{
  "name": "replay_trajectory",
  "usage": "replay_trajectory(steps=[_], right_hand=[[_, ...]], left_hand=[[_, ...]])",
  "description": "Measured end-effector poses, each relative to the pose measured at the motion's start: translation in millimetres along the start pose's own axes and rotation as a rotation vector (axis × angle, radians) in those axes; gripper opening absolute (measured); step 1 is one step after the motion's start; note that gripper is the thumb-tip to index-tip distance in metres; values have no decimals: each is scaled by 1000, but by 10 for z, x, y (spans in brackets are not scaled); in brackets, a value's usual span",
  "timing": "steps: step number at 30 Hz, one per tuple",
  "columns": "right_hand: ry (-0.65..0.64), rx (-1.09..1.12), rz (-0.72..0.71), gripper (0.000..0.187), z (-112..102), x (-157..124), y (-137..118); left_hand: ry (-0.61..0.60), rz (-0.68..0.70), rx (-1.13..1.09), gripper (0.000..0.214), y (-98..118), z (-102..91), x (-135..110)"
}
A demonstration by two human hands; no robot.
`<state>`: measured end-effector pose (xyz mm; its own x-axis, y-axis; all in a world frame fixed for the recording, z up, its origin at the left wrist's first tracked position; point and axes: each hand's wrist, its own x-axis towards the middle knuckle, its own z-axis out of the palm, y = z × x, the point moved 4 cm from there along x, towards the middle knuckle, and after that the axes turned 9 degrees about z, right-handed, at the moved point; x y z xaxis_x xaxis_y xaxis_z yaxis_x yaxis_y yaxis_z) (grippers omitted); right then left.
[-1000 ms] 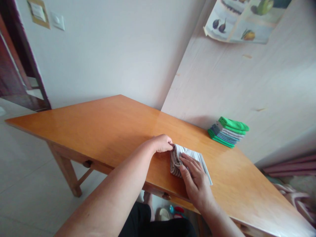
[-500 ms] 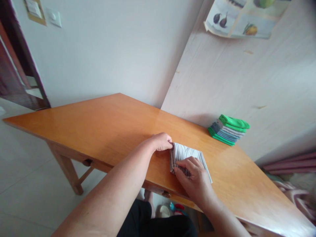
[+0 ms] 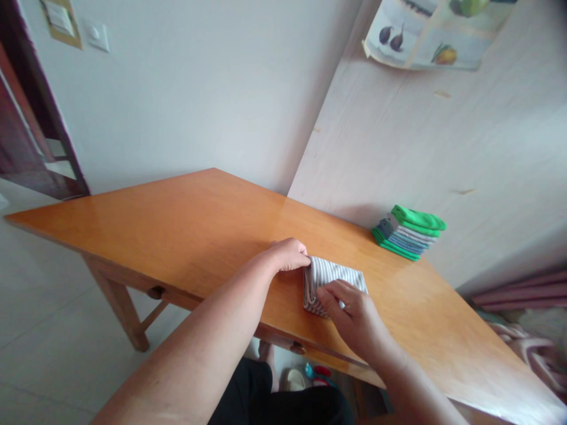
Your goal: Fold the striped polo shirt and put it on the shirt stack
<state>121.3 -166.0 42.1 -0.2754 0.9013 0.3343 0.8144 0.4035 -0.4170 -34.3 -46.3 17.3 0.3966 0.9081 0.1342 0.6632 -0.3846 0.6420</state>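
A small folded grey-and-white striped cloth lies near the front edge of an orange wooden table. My left hand is closed, its fingertips pinching the cloth's left corner. My right hand rests on the cloth's near side with fingers curled, gripping its folded edge. Both forearms reach in from below.
A stack of folded green and grey-blue cloths sits at the table's far right, against the pale wall. A fruit poster hangs above it. A dark door frame stands at left; pink fabric lies at right.
My right hand went from lying flat on the cloth to curling and gripping its near edge, drawing the cloth into a smaller fold. My left hand has stayed pinching the left corner.
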Motion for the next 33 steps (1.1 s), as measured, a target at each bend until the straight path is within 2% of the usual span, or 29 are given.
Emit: replay_trajectory(steps=[4, 6, 9, 13, 20, 28, 33], right_hand=[[164, 26, 50, 30, -67, 228, 61], [184, 21, 50, 28, -26, 330, 96], [94, -10, 23, 32, 140, 403, 154], [13, -37, 29, 45, 319, 338, 267], [-102, -65, 1, 61, 333, 196, 326], [-95, -191, -16, 63, 362, 164, 256], [-92, -234, -5, 65, 409, 172, 264]], left_hand=[[-30, -1, -36, 16, -19, 10, 3], [-32, -6, -52, 20, -32, 18, 3], [-15, 9, -52, 24, -40, 25, 6], [15, 24, -28, 24, -43, 27, 19], [17, -8, -16, 21, -27, 23, 13], [30, -59, 6, 24, 13, -2, -23], [26, -19, 28, 26, -13, 17, 5]])
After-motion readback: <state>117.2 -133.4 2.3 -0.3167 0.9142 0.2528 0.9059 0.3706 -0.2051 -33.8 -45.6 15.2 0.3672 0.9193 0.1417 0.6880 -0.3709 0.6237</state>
